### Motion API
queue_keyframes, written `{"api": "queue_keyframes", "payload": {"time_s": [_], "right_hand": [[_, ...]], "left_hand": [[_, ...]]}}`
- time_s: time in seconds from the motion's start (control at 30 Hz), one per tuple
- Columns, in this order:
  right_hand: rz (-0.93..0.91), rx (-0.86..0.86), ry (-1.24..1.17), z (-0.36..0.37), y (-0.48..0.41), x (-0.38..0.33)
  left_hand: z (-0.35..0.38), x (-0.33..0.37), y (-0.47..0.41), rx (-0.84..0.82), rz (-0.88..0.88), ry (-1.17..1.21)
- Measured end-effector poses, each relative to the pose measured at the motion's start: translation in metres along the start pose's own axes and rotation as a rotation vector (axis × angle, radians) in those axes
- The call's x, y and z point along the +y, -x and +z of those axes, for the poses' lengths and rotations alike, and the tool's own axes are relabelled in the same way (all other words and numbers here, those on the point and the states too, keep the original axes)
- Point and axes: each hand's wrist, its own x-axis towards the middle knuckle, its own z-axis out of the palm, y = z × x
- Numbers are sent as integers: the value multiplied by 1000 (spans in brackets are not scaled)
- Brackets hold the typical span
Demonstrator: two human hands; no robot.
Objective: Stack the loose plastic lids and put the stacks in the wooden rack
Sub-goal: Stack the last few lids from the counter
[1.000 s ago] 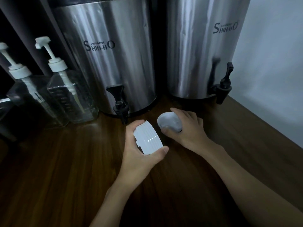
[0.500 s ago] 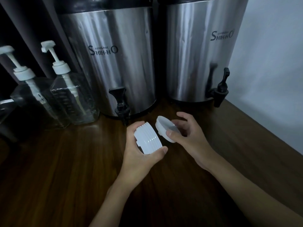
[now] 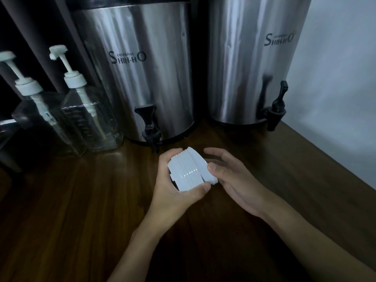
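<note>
Plastic, metal, wood
The lid stack is seen in glossy white plastic; the urns are clad in streaky, reflective metal — the counter is finished in smooth dark wood.

Overall light: dim and bluish, underexposed throughout.
Brightest area: the pale wall at the right.
Glare: vertical streaks shone down the left urn and the right urn, and small glints sat on the rims of the lid stack.
Shadows: the left edge behind the pump bottles was nearly black, and the counter darkened toward the lower corners.
Sharpness: the centre was fairly crisp, while the dark areas were soft and noisy.
Distortion: wide-angle bowing leaned the urns and bottles outward.
</note>
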Motion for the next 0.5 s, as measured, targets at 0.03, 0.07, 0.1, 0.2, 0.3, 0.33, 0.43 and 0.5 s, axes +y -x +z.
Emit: {"api": "queue_keyframes", "payload": {"time_s": [0.03,0.07,0.1,0.2,0.3,0.33,0.43,0.5], "right_hand": [[8,-19,3,0,0,-1],[16,-37,9,0,0,-2],[23,-53,16,0,0,-4],[23,-85,17,0,1,-7],[25,-108,19,-3,2,-9],[25,-120,33,-3,2,-9],[20,-165,121,-5,2,-11],[26,-170,137,-7,2,-10]], "left_hand": [[0,0,0,-1,-4,1],[0,0,0,-2,-11,6],[0,0,0,-5,-17,12],[1,1,0,-14,-19,26],[2,2,0,-17,-15,39],[2,2,0,-24,-16,44],[2,3,2,-57,-2,36],[2,3,2,-65,0,29]]}}
